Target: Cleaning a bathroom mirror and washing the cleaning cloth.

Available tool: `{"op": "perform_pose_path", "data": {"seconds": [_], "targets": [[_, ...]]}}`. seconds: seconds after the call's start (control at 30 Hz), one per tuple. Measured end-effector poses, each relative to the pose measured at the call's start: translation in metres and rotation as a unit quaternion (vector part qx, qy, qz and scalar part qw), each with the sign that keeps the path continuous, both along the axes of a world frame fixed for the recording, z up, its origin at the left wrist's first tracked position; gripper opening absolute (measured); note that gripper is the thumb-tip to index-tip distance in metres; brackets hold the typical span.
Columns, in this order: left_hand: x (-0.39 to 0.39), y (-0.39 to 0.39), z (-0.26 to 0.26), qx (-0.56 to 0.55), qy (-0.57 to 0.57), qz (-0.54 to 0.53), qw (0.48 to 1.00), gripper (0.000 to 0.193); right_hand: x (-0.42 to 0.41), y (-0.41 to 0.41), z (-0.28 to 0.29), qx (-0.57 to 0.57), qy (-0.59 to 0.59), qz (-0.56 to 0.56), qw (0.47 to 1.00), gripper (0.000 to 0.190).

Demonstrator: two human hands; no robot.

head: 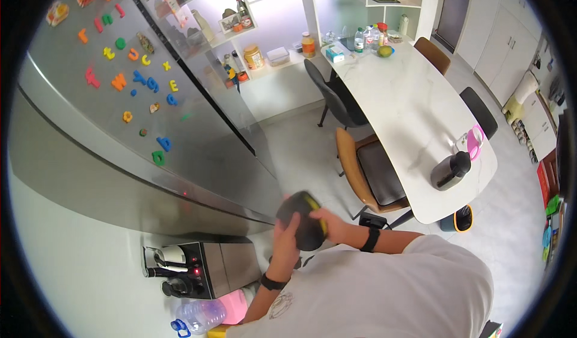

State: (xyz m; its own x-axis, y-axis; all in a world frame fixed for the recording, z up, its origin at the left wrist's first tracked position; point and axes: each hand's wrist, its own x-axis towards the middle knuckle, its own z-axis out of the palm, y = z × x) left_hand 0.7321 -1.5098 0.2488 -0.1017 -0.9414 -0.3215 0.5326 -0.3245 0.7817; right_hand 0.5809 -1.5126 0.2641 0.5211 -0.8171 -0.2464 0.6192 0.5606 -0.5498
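Note:
In front of my body I hold a dark, rounded object with a yellow strip along one side (301, 227); it looks like a case, but blur hides its details. My left hand (287, 237) grips its near left side, with the thumb across the dark face. My right hand (334, 226) holds the opposite side by the yellow strip. Both wrists wear black bands. Left of my hands stands a grey refrigerator (194, 135) covered with colourful letter magnets (146, 79). The object is held up above the floor, near the refrigerator's edge.
A white dining table (396, 94) bears a dark thermos jug (448, 172) and several bottles (367, 38). Chairs (367, 169) stand around it. A water dispenser cabinet (230, 266) and a large plastic water bottle (200, 315) are at lower left. A bin (462, 218) sits beneath the table's edge.

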Motion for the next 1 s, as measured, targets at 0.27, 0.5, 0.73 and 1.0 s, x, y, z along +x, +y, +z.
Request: {"op": "perform_pose_path", "data": {"seconds": [0.27, 0.5, 0.73, 1.0], "targets": [[-0.033, -0.022, 0.097, -0.151, -0.132, -0.304, 0.931, 0.045, -0.153, 0.042, -0.04, -0.034, -0.248, -0.223, 0.942, 0.079], [-0.113, -0.026, 0.171, -0.342, -0.105, -0.593, 0.721, 0.038, -0.219, 0.118, -0.09, -0.278, -0.21, -0.03, 0.937, 0.127], [-0.169, -0.063, 0.058, -0.062, 0.023, -0.594, 0.802, 0.055, -0.137, 0.151, -0.011, -0.113, 0.068, -0.235, 0.963, 0.038], [-0.108, 0.032, -0.065, 0.466, 0.154, -0.552, 0.674, 0.106, -0.086, 0.2, -0.014, 0.138, 0.103, -0.473, 0.864, 0.034]]}}
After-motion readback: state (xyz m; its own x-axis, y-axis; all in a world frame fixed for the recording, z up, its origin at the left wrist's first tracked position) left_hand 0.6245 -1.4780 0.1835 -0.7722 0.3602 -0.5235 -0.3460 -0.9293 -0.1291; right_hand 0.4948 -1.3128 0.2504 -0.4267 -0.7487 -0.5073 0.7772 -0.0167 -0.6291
